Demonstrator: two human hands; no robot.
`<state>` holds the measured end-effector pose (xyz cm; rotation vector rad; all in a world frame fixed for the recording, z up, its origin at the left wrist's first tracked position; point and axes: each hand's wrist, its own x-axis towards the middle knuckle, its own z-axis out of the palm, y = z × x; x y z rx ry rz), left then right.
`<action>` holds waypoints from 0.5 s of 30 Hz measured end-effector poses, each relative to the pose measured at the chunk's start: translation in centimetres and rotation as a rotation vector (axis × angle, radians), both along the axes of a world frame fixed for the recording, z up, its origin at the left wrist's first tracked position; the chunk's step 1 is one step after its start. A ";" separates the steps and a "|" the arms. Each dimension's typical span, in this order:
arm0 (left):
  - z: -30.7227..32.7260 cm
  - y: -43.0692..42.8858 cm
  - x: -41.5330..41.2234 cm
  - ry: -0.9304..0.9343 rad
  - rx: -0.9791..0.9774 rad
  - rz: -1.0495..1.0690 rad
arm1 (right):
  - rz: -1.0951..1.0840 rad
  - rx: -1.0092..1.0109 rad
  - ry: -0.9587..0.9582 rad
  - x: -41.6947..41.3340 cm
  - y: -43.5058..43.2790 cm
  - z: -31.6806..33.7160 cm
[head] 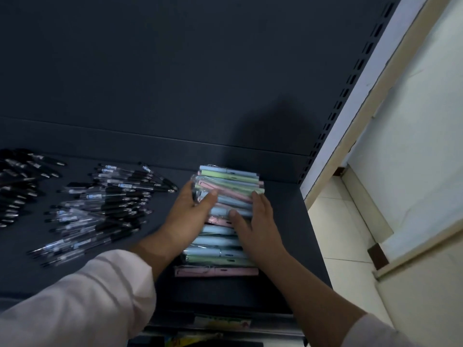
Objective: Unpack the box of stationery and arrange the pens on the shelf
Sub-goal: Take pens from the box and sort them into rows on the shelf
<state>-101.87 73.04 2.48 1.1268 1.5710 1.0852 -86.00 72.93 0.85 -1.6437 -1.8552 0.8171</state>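
Head cam is all I've got here. The dark shelf (225, 108) has loads of bare room behind the pens, back to the rear panel, plus a strip of free surface in front near the lip. On the right it ends at the slotted upright (348, 96), with pale floor tiles (338, 221) past that, so not much slack on that side.

The pastel pens (225, 236), wrapped in clear plastic, sit in a stacked row running front to back, right of center. Left hand (190, 211) is spread flat against the left side of the row, thumb lying over the top. Right hand (255, 221) is pressed on the right side, fingers open and resting across the pens. Neither hand is wrapped around anything, just bracketing the pile. The black pens (105, 209) lie loose just left, another bunch at the far left edge.
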 end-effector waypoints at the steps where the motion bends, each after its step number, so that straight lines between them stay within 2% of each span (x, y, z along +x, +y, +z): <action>1: 0.1 0.0 0.1 0.013 0.020 0.002 | 0.007 0.018 0.005 0.1 0.0 0.0; 6: 0.3 0.5 -0.8 -0.015 0.074 0.024 | -0.097 0.071 0.150 1.0 1.0 0.1; 9: 0.7 1.6 -1.2 0.078 0.111 0.009 | -0.136 0.030 0.251 0.8 2.2 0.1; 12: 0.5 2.4 -1.0 0.199 0.085 -0.100 | -0.117 -0.014 0.258 0.4 3.1 -0.4; 15: 0.1 2.7 -0.7 0.222 0.055 -0.134 | -0.096 -0.024 0.232 0.3 3.3 -0.6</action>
